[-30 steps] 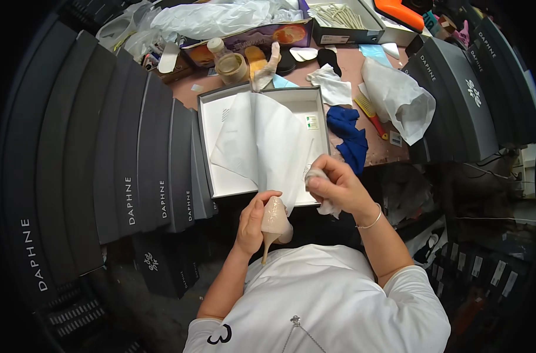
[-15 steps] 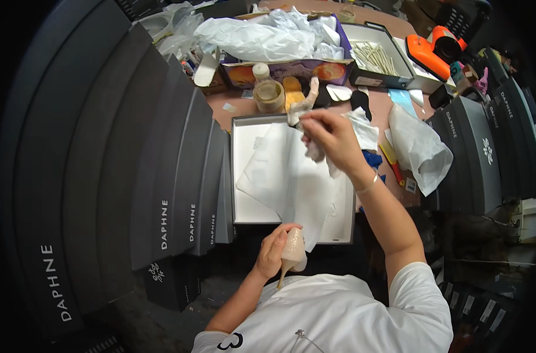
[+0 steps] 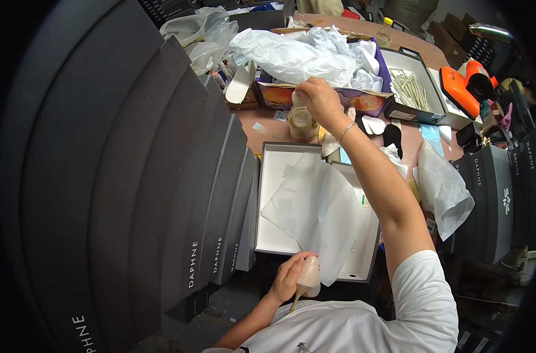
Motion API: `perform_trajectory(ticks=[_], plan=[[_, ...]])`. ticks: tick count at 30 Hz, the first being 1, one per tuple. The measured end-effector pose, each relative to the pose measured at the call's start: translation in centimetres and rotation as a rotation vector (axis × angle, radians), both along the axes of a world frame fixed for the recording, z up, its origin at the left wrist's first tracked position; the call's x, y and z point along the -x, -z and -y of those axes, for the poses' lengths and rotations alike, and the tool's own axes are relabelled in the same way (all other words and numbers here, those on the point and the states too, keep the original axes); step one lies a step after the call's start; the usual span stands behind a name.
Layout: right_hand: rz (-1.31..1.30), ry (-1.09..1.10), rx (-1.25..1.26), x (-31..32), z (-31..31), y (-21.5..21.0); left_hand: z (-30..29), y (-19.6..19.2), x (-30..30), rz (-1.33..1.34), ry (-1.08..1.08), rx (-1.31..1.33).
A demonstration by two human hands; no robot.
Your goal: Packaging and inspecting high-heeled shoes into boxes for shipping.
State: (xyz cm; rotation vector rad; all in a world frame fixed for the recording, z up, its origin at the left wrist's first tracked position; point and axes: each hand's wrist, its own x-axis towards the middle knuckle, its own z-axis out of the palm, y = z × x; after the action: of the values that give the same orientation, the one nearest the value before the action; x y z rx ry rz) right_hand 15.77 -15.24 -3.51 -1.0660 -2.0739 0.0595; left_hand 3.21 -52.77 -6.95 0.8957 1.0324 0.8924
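"How does the shoe (image 3: 308,270) look?"
"Grainy and glittery — its heel (image 3: 295,299) seems smoother, with a faint gloss."
"And the jar (image 3: 304,128)?"
"Clear and shiny; glass or plastic, I can't tell."
"The boxes (image 3: 180,194)?"
"Smooth, matt cardboard. The sheet (image 3: 338,212) is thin, matt paper."
"Anything glossier?"
"The orange gadget (image 3: 457,93), hard plastic — and the bracelet (image 3: 347,133), shiny metal. The shirt (image 3: 421,294) is matt cloth."

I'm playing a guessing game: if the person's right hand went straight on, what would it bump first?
The right hand would probably meet the see-through container first: its pale top is right there, though I can't tell whether they're touching.
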Motion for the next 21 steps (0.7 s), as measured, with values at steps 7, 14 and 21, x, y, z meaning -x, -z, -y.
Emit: perform_trajectory(ticks=[7,14,21], plan=[[-0.152,-0.051,0.055,-0.4,1.9,1.4,0.2,-0.3,0.0,0.007,0.007,-0.005],[-0.282,-0.028,0.030,-0.9,2.5,2.2,0.7,-0.6,0.7,-0.004,0.095,-0.030],[-1.300,0.244,0.187,-9.2,7.2,2.0,1.1,-1.3,0.6,0.076,0.217,-0.024]])
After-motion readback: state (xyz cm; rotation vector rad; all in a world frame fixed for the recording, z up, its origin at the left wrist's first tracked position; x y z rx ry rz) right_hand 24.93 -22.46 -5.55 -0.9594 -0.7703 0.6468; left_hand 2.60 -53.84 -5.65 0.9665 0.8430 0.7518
